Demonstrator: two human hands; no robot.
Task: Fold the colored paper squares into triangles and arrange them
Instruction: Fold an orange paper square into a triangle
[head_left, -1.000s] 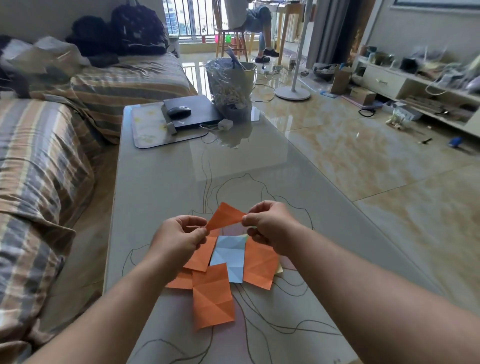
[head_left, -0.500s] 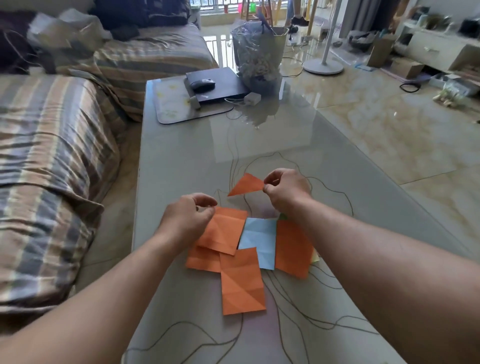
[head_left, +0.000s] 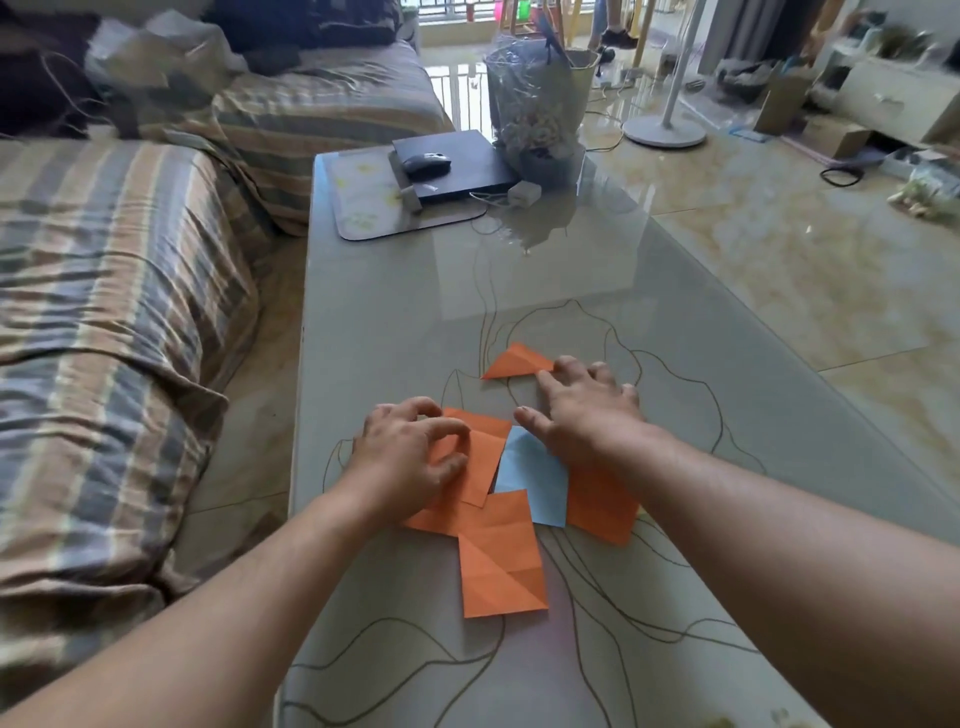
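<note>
Just above the middle of the frame, I'm setting the folded orange triangle (head_left: 514, 362) flat on the glass table (head_left: 395, 322), and my right hand (head_left: 582, 410) is lying over it with fingers spread and straight, the fingertips (head_left: 563, 364) touching its right corner. Nothing is being gripped there; I'm guessing the flat fingers are just pressing it down so the crease is staying shut and it's sitting apart from the pile as the first piece of the arrangement.

Lower down, centre frame, my left hand (head_left: 410, 457) is resting on the topmost orange square (head_left: 480, 457) with fingers curled, tips digging at the sheet. Looks like I'm going for the next one to fold, though I can't tell if it's actually being pinched or only pressed.

As for the paper itself: the pile is overlapping loosely, a light blue square (head_left: 535, 480) wedged between orange ones, another orange square (head_left: 501, 558) sticking out toward the bottom of the frame, and one more orange sheet (head_left: 602, 506) under my right wrist. They're all showing old crease lines, diagonals and quarters, so they're not lying perfectly flat. Only one triangle is done, so I'm reckoning this is early going.
</note>
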